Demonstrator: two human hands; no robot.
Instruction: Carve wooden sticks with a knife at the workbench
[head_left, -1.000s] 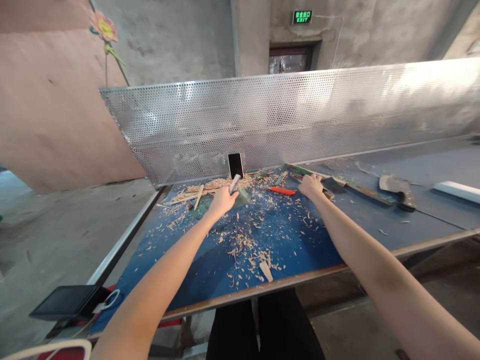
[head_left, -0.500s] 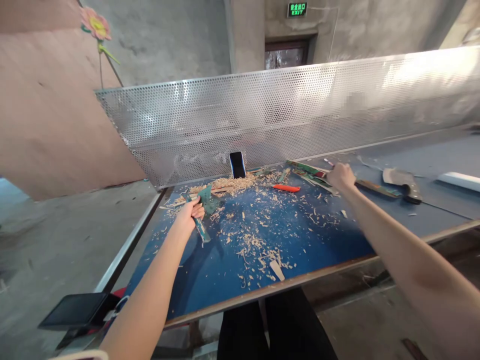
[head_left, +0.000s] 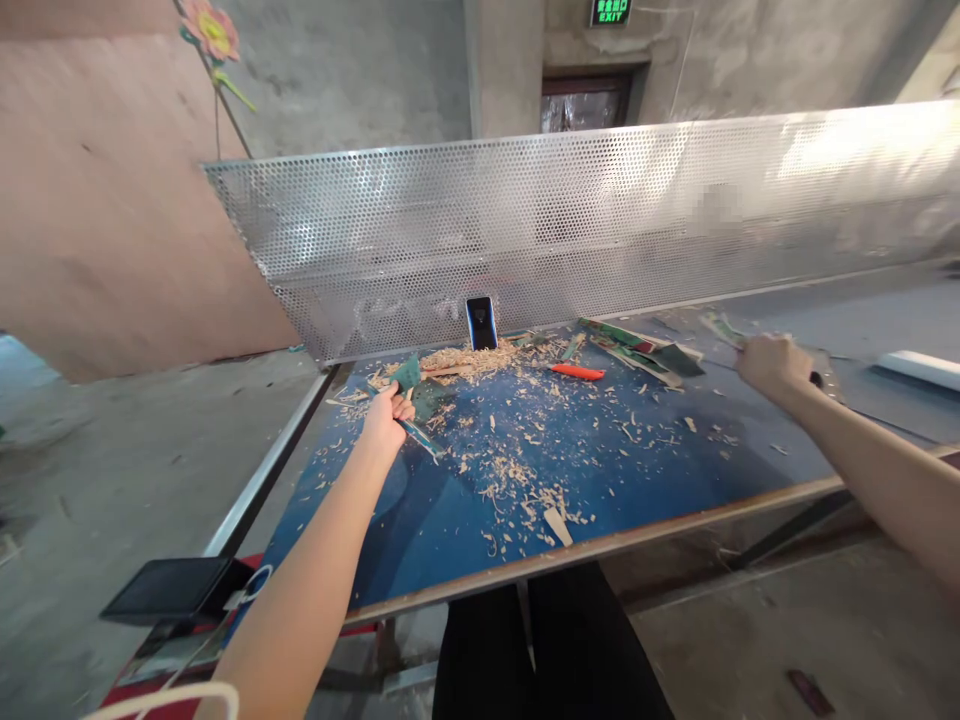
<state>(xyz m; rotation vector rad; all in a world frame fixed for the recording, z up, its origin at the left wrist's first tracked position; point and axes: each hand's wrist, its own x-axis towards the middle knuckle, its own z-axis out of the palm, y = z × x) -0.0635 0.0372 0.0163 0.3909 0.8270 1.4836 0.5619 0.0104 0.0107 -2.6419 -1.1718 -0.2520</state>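
My left hand (head_left: 386,418) is closed around a blue-painted wooden strip (head_left: 421,436), which slants down to the right over the table. A small dark green sheet (head_left: 409,373), perhaps sandpaper, sticks up at the same hand's fingertips. Over the right part of the table, my right hand (head_left: 776,365) grips a green-painted strip (head_left: 721,328); its far end is smeared by motion. Left of that hand lie several painted strips (head_left: 619,335), with a dark green sheet (head_left: 679,359) on them. An orange-handled tool (head_left: 577,372) rests near the strips.
Wood shavings (head_left: 517,470) litter the blue table (head_left: 405,560). A phone (head_left: 481,323) leans on the perforated metal screen (head_left: 420,240) behind. At the right lies a white bar (head_left: 919,368). A black device (head_left: 176,590) sits beside the table's left corner.
My right hand has moved right, away from the strip pile, and now holds a strip. The dark green sheet now shows on the pile. My left hand's strip has turned flatter.
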